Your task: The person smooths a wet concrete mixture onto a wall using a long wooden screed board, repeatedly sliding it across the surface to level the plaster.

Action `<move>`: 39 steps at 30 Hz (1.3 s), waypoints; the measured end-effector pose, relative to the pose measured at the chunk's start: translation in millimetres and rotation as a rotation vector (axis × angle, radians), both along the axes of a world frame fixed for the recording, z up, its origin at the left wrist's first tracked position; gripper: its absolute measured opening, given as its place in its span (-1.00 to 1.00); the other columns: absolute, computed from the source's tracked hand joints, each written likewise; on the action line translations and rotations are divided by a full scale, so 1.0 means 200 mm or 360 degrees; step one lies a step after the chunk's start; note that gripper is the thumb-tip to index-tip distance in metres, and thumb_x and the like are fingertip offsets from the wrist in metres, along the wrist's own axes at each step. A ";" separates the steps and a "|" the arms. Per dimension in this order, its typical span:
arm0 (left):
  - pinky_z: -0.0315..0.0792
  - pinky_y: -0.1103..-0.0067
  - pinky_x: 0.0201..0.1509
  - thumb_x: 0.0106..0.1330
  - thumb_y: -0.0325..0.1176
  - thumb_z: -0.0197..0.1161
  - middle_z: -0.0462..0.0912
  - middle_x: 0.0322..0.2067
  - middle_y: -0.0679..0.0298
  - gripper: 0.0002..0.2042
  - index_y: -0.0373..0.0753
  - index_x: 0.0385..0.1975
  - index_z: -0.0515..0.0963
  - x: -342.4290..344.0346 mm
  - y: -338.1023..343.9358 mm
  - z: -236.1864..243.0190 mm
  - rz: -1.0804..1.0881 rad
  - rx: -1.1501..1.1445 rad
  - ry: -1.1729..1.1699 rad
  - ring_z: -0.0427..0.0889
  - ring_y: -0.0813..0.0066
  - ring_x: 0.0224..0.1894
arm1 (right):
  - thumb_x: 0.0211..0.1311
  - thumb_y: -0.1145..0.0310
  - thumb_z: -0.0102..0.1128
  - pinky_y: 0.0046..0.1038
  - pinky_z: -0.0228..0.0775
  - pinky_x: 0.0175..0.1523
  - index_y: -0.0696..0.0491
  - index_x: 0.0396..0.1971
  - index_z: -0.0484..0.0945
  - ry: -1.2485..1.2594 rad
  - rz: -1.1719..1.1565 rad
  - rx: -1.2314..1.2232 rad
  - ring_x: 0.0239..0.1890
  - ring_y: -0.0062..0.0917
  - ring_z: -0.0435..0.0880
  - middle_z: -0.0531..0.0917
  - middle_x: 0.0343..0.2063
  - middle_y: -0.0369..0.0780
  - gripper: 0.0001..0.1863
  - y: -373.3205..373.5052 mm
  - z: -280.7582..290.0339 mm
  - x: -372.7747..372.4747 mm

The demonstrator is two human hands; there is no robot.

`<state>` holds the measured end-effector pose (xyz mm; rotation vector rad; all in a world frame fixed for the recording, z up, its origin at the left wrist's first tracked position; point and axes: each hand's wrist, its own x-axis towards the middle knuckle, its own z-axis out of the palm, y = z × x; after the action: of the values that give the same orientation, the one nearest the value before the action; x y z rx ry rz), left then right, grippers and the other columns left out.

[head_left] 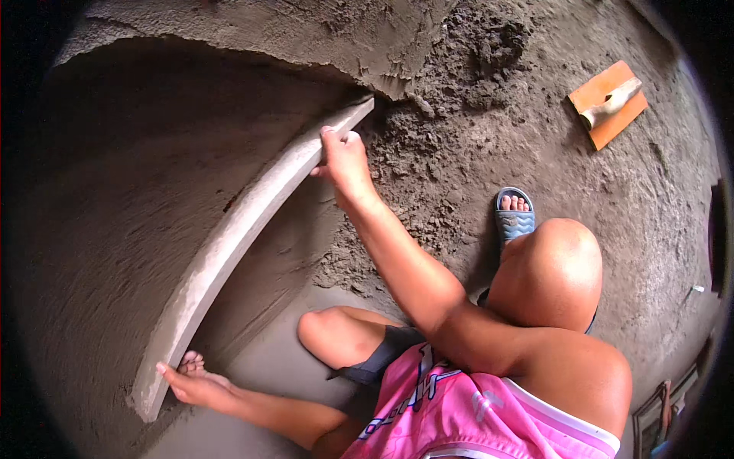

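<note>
A long pale straightedge bar [229, 239], smeared with grey mortar, lies slantwise against the freshly plastered wall [99, 229]. Its length looks bowed in this wide view. My left hand [200, 389] grips the bar near its lower end, thumb on the outer face and fingers at the edge. Farther up, my right hand [344, 162] closes around the bar not far from its upper end, which meets a rough ledge of plaster [329, 38]. The fingers behind the bar are partly hidden.
Loose, crumbly mortar [428, 161] spreads over the ground beside the wall. An orange float [600, 90] with a mortar-smeared handle rests at the upper right. My bent knees and a blue slide sandal [516, 222] are close by. Smooth grey surface [279, 344] runs beneath my left arm.
</note>
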<state>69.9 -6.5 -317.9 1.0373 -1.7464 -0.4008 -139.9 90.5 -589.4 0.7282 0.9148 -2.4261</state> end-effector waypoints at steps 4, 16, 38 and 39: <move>0.27 0.60 -0.35 0.27 0.08 0.11 0.46 -0.54 0.20 -0.43 -0.46 -0.15 0.48 0.18 -0.07 0.13 -0.0001 -0.0050 0.0102 0.43 0.47 -0.45 | 0.29 0.19 0.04 -0.54 0.52 -0.51 0.22 -0.19 0.32 0.0121 -0.0007 -0.0228 -0.40 -0.59 0.53 0.46 -0.37 -0.21 -0.63 0.04 0.23 0.10; 0.28 0.65 -0.56 0.36 -0.06 0.07 0.55 -0.66 0.17 -0.49 -0.46 -0.63 0.50 -0.08 0.11 -0.43 -0.0159 0.0182 -0.0515 0.43 0.55 -0.64 | 0.22 0.20 -0.09 -0.35 0.47 -0.46 0.22 -0.30 0.44 -0.0426 0.0074 0.0109 -0.51 -0.42 0.57 0.57 -0.46 -0.18 -0.66 -0.18 -0.65 0.15; 0.26 0.65 -0.58 0.34 -0.07 0.08 0.55 -0.70 0.18 -0.48 -0.45 -0.68 0.49 -0.25 0.19 -0.40 -0.0262 0.0142 -0.0420 0.42 0.56 -0.67 | 0.13 0.25 0.02 -0.31 0.36 -0.48 0.34 -0.37 0.48 -0.0401 -0.0122 0.0199 -0.52 -0.40 0.57 0.59 -0.49 -0.09 -0.63 -0.19 -0.78 -0.14; 0.26 0.65 -0.57 0.34 -0.07 0.08 0.55 -0.69 0.17 -0.49 -0.45 -0.68 0.49 -0.21 0.15 -0.40 -0.0216 0.0149 -0.0408 0.42 0.56 -0.67 | 0.12 0.26 0.02 -0.31 0.37 -0.45 0.35 -0.38 0.49 -0.0385 -0.0065 0.0197 -0.49 -0.40 0.57 0.60 -0.48 -0.08 -0.63 -0.21 -0.72 -0.10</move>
<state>28.6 22.7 -398.7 1.0772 -2.0512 -0.4542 -160.3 48.8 -733.1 1.0685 0.9646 -2.2671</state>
